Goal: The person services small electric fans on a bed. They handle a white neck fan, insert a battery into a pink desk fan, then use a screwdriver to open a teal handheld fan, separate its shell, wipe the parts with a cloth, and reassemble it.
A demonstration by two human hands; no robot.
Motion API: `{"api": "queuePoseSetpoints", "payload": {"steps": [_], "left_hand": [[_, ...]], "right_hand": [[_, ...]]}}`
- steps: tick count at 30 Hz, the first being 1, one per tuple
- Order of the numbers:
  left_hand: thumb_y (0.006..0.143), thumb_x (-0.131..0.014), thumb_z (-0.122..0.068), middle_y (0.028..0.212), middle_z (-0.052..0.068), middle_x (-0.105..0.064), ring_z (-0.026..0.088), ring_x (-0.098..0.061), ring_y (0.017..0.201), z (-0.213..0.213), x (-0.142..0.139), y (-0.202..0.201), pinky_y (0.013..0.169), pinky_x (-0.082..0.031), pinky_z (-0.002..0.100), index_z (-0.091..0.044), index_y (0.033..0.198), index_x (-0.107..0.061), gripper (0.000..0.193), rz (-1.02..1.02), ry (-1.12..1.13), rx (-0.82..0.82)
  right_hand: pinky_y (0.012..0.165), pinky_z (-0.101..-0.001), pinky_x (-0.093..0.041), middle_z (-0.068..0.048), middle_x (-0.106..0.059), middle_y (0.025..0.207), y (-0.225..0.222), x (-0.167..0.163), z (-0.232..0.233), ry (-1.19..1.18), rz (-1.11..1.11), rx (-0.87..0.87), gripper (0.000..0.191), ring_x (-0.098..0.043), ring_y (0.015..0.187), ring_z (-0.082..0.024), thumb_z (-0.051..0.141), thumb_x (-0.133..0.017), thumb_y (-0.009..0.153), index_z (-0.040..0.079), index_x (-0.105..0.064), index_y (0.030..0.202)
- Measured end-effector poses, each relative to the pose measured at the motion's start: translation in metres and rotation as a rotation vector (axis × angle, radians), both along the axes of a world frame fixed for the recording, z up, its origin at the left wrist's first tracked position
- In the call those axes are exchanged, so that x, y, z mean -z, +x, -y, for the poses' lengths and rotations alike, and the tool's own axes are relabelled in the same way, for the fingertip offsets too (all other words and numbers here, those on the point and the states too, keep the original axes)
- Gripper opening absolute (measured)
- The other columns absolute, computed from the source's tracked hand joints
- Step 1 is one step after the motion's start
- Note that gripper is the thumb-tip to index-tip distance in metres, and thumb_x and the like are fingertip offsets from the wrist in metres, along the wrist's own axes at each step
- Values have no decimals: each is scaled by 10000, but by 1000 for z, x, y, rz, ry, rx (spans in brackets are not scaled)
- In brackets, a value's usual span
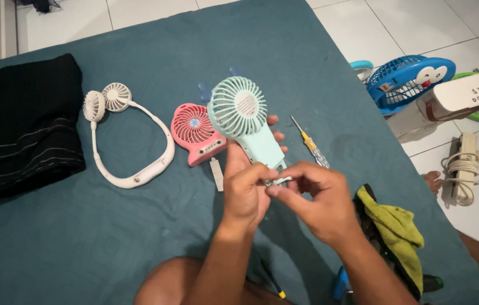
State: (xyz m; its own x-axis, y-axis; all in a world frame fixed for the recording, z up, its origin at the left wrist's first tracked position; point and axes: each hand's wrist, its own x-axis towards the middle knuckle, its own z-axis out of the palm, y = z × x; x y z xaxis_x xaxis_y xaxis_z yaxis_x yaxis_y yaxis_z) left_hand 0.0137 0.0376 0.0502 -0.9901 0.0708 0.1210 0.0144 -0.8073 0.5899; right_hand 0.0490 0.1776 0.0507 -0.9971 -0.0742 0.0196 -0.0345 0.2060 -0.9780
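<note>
Mint handheld fan (239,110) was held up over the teal sheet (138,237), grille facing the camera, handle pointing down toward the person; left hand (245,189) was wrapped round the lower handle, fingers closed on it; right hand (313,195) had thumb and forefinger pinched at the handle's base, on something too small to make out. Judgement: work at the base end wanted a steady left grip and light pinch pressure only; keeping the handle low over the sheet looked wise, so a small part dropped would land on cloth. Yellow-handled screwdriver (310,147) lay just right of the fan, within easy reach; pink fan (197,133) touching-close on the left, small white piece (217,174) near it; white neck fan (126,135) further left; black cloth (22,124) far left; yellow rag (395,231) near right.
</note>
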Motion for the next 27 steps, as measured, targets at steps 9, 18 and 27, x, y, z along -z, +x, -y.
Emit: {"api": "queuePoseSetpoints", "payload": {"steps": [9,18,27], "left_hand": [[760,-471,32,1462,189,-503,245,-554,1200,-3,10,-4,1071,-461,379,-23,1552,-311,811,-60,12,30],[787,-483,24,1461,162,-520,209,-551,1181,-6,8,-3,1063,-458,336,-45,1567,-318,800,-67,-53,-4],[794,-473,30,1434,144,-536,205,-559,1166,-7,11,-5,1026,-470,329,-59,1559,-333,782,-89,-80,-15]], "right_hand": [[701,-239,-510,1,-670,909,-10,-16,-29,-33,26,-198,223,-593,798,-62,-22,-743,855,-31,-745,1078],[714,-242,-538,-22,-724,933,-6,-9,-16,-110,181,-116,235,-655,830,-76,-29,-735,847,-46,-746,1082],[670,-294,-578,-68,-728,846,-9,-4,-28,-192,178,-140,154,-706,755,-143,-32,-701,891,-36,-692,1044]]}}
